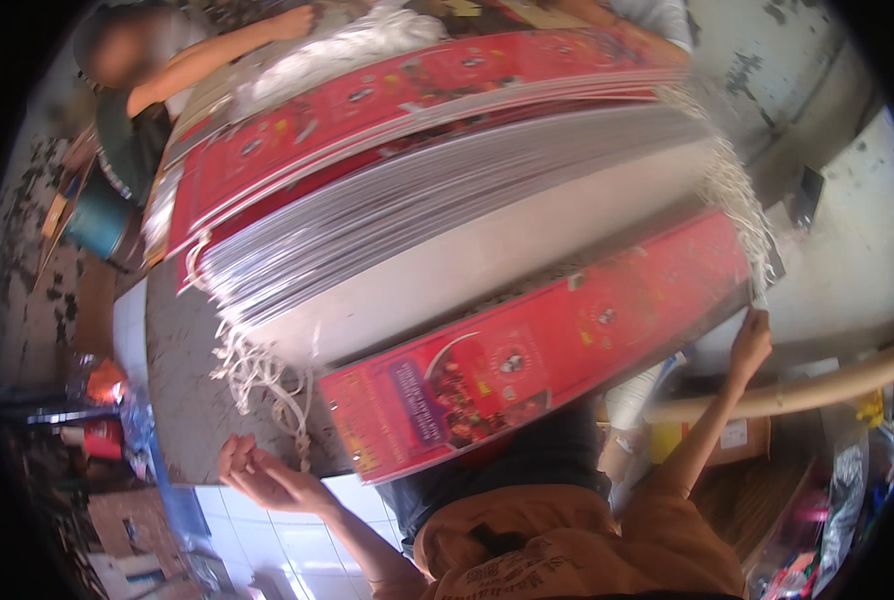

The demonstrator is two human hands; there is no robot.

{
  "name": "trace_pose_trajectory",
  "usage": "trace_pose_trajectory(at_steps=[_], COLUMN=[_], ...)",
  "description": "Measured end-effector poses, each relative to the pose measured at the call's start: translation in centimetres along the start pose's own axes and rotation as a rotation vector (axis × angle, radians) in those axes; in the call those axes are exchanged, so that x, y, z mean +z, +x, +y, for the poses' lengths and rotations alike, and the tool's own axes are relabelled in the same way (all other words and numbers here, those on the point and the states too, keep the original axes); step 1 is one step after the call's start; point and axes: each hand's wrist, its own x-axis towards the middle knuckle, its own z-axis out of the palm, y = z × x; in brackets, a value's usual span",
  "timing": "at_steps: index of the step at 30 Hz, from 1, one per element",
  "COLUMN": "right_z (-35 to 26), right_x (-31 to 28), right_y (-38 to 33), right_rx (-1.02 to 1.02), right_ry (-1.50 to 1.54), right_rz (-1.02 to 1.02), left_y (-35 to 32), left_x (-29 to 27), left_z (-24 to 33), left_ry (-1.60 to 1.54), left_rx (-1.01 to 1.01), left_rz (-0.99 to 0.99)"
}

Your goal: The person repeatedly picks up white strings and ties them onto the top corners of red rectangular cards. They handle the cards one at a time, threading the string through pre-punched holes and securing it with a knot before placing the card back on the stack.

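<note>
A long red printed panel (pixel 617 310) lies along the near edge of the table, tilted up toward the right. Its right end has white cords (pixel 742 215) hanging by it, and my right hand (pixel 752 342) is closed on the lower end of a cord there. My left hand (pixel 267 480) is off the panel's left end, palm up with loosely bent fingers apart and nothing visible in it. Knotted white cords (pixel 267 378) dangle just above it. Behind the panel stands a thick stack of flat panels (pixel 457 190), pale edges showing, strung with cords at both ends.
More red panels (pixel 367 105) lie farther back on the dark table (pixel 182 400), beside a white cord bundle (pixel 357 50). Another person's arm (pixel 227 50) reaches in at far left, another at far right. A tan tube (pixel 797 390) and cardboard box (pixel 737 440) lie at right.
</note>
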Motion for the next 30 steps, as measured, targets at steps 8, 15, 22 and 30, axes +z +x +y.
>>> trace_pose_trajectory(at_steps=[8,15,22,30], right_z=[0.0,-9.8,-23.0,-29.2], right_x=[-5.1,-15.8,-15.8,-17.6], right_y=[0.2,-3.5,-13.7,-20.3], right_rx=[0.028,-0.481,-0.137,-1.043], right_ry=[0.711,2.246,1.847,1.166], right_rz=[0.186,-0.249,-0.436,-1.242], left_y=[-3.7,-2.3,-1.0,-3.0], left_x=[-3.4,-3.3,-2.9,-7.2], left_z=[4.2,7.0,7.9,8.3], left_ry=[-0.021,0.105,0.089,-0.159], left_rx=[-0.188,-0.3,-0.482,-0.859], left_rz=[-0.324,-0.704,-0.78,-0.732])
